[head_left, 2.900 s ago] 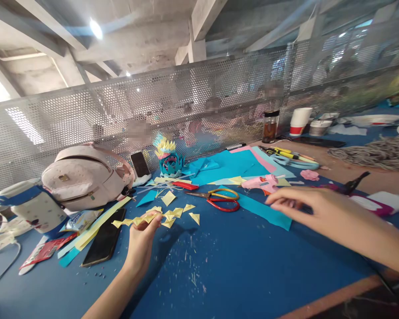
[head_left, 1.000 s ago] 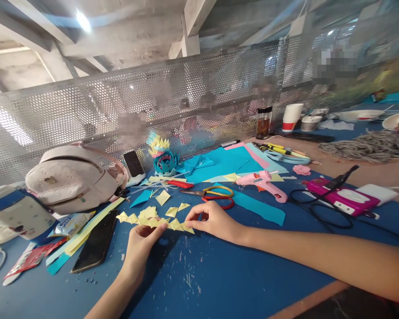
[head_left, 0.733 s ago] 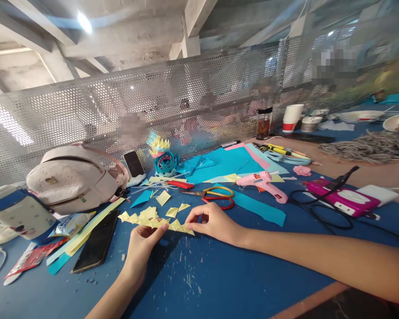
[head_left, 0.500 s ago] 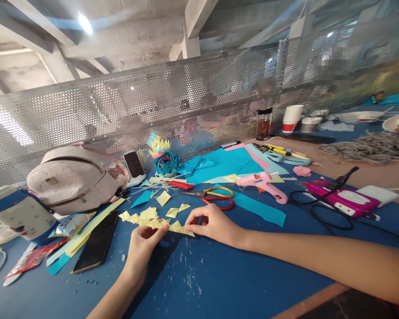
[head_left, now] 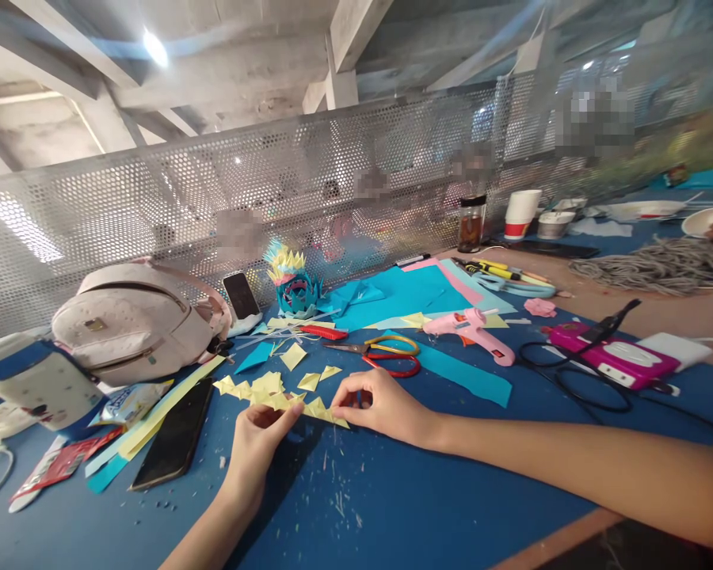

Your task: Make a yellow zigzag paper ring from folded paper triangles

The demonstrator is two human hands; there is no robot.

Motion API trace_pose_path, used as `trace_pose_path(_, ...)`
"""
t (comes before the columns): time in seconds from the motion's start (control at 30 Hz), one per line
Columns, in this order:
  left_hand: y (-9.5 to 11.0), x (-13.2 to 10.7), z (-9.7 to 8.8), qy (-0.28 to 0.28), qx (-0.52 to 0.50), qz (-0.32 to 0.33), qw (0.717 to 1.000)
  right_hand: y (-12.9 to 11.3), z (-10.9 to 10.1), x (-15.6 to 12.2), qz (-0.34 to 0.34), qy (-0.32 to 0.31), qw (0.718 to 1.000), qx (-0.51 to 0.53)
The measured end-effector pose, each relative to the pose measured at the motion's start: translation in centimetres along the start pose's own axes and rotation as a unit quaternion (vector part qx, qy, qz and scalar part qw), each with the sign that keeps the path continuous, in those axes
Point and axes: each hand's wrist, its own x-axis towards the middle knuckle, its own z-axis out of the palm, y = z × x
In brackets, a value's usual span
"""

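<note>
A yellow paper strip (head_left: 316, 409) with a row of folded points stretches between my hands, low over the blue table. My left hand (head_left: 265, 439) pinches it near the middle, thumb on top. At its right end, the thumb and fingers of my right hand (head_left: 380, 404) close on the strip. Just beyond lie loose folded yellow paper pieces (head_left: 309, 381) and a flat yellow square (head_left: 293, 356). Scissors (head_left: 386, 350) with red and yellow handles rest behind my right hand. Further back stands a blue, pink and yellow folded-paper piece (head_left: 297, 289).
A pink glue gun (head_left: 472, 331) and a magenta power strip (head_left: 615, 356) with black cable lie on the right. To the left are a black phone (head_left: 175, 435), a cream backpack (head_left: 134, 321) and a mug (head_left: 44, 388). Blue paper sheets (head_left: 404, 289) lie at the back by a perforated metal screen (head_left: 172, 206).
Both hands keep their pinch on the yellow strip and have barely moved. The whole view has shifted very slightly.
</note>
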Motion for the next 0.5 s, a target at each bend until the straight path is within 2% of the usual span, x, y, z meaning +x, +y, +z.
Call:
trace_pose_path(0.27, -0.15, 0.1, -0.08, -0.01, 0.029, 0.01, 0.999, -0.17, 0.1, -0.02, 0.006, 0.006, 1.0, 0.008)
trace_pose_path(0.5, -0.28, -0.3, 0.62, 0.005, 0.003, 0.065, 0.998, -0.22, 0.12, 0.19, 0.014, 0.015, 0.999, 0.029)
